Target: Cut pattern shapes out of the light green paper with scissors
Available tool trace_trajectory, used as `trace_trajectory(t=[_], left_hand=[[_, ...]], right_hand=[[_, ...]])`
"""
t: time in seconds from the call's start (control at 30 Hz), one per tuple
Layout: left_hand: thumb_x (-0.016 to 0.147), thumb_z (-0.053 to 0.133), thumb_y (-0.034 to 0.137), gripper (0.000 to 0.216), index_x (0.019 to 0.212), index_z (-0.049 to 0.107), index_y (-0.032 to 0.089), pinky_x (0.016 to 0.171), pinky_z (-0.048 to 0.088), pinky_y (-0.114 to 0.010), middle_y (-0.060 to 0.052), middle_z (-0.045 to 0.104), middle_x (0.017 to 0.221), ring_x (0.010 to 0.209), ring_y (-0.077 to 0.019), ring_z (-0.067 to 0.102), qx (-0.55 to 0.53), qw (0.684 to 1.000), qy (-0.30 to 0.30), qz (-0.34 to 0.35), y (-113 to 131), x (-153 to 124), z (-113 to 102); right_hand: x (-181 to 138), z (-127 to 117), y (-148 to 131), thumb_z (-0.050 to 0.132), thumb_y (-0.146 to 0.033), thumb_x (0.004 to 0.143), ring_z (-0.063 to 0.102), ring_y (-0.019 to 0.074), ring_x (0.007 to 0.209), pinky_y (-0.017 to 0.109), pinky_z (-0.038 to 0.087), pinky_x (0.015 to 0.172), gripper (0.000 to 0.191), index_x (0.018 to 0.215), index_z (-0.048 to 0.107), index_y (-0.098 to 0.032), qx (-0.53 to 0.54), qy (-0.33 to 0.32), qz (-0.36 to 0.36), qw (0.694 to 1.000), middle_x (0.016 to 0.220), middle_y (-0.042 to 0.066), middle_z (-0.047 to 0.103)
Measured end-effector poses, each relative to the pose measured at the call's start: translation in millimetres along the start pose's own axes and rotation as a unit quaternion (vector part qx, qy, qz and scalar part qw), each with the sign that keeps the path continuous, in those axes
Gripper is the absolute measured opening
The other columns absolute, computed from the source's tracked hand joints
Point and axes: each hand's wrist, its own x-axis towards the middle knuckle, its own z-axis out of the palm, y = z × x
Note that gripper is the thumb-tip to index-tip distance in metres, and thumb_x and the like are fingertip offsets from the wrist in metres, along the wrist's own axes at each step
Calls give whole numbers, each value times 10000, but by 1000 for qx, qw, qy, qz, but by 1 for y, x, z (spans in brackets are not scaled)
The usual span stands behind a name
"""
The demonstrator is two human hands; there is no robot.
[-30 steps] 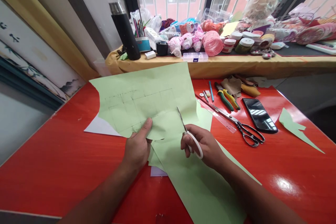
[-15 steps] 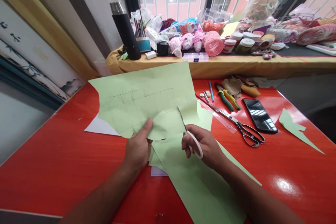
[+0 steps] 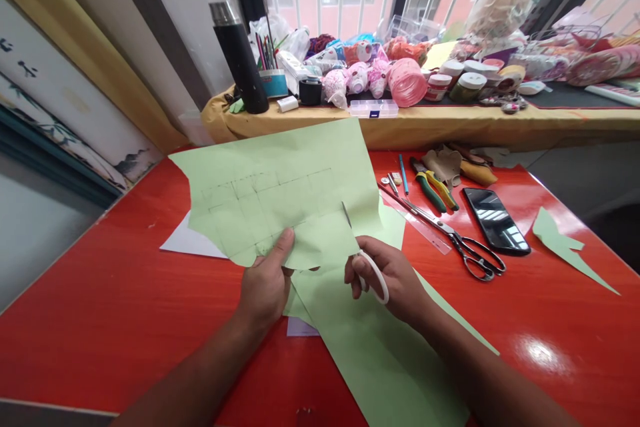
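Observation:
My left hand pinches the lower edge of a light green paper sheet marked with a pencilled grid, holding it lifted over the red table. My right hand grips small white-handled scissors; their blades run up into the right side of the sheet and are mostly hidden behind it. A second green sheet lies flat under both hands and stretches toward the near edge.
Large metal scissors, a clear ruler, pliers, a blue pen and a black phone lie to the right. A green paper scrap sits far right. A cluttered shelf with a black flask runs behind.
The scissor blades have gone further into the green sheet and are now mostly hidden by it. Both hands stay almost in place.

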Motion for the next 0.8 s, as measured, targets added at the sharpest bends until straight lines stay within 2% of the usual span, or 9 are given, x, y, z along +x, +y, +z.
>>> trace_trajectory(t=[0.2,0.43,0.63,0.8], left_hand=[[895,859,332,290,723,827,101,634,625,-270,-118,815,731,754,-250,809,47,998,32,8,4,-5,2],[746,969,397,339,686,821,98,646,642,-273,-127,814,735,834,-293,820,22,1000,-8,18,3,-5,2],[903,846,298,274,720,824,96,701,655,-289,-134,823,767,843,-277,823,23,999,25,12,5,-6,4],[899,855,329,269,744,833,110,708,656,-308,-130,829,784,831,-280,815,29,999,28,3,3,-4,2]], right_hand=[[-1,-1,1,673,-727,972,605,154,546,278,454,564,535,856,639,-205,1,3,-2,1000,647,-4,646],[0,0,1,659,-724,984,604,152,548,277,457,567,540,839,636,-204,-9,5,-6,1000,637,-2,647],[0,0,1,666,-711,988,591,140,529,270,448,554,527,846,636,-204,2,4,0,1000,643,-10,646],[-1,0,0,665,-703,991,579,138,520,264,443,548,520,837,632,-207,2,3,0,1000,607,-16,637]])
